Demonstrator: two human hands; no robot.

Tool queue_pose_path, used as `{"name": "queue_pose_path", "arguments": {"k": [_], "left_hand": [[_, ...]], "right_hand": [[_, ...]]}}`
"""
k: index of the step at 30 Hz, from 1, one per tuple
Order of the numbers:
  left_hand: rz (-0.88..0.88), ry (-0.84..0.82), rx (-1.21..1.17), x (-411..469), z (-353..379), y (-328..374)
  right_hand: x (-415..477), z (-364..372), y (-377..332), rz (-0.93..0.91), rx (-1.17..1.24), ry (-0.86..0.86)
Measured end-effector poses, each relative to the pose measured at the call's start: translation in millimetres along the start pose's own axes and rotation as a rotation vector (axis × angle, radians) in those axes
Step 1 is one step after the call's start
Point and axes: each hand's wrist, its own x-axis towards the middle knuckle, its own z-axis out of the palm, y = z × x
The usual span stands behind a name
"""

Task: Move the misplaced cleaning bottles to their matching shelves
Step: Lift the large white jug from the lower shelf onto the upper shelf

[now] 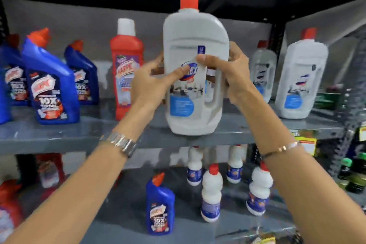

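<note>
A large white bottle with a red cap is held upright in front of the upper grey shelf, its base just above the shelf's front edge. My left hand grips its left side, thumb across the label. My right hand holds the handle side. Similar white bottles stand on the same shelf at the right. A red bottle with a white cap stands left of centre, beside several blue angled-neck bottles. One blue bottle stands on the lower shelf among small white bottles.
Red bottles sit at the lower left. Dark green bottles and yellow price tags are at the right by the shelf upright. A dark shelf board runs overhead.
</note>
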Motion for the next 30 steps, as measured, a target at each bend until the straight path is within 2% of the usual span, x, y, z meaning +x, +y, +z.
{"name": "queue_pose_path", "arguments": {"k": [7, 12, 19, 25, 28, 30], "left_hand": [[-0.169, -0.030, 0.017, 46, 88, -41], [-0.136, -0.004, 0.142, 62, 117, -54], [-0.116, 0.000, 0.151, 68, 125, -65], [-0.011, 0.014, 0.232, 65, 125, -68], [0.001, -0.005, 0.212, 63, 124, -63], [0.017, 0.045, 0.163, 59, 114, -60]], "right_hand": [[62, -64, 40, 0.146, -0.038, 0.044], [84, -90, 63, 0.187, -0.025, 0.074], [96, -100, 76, 0.194, -0.020, 0.020], [93, -101, 81, 0.172, -0.024, 0.041], [88, -96, 82, 0.116, -0.080, 0.122], [79, -87, 82, 0.018, -0.142, 0.295]]}}
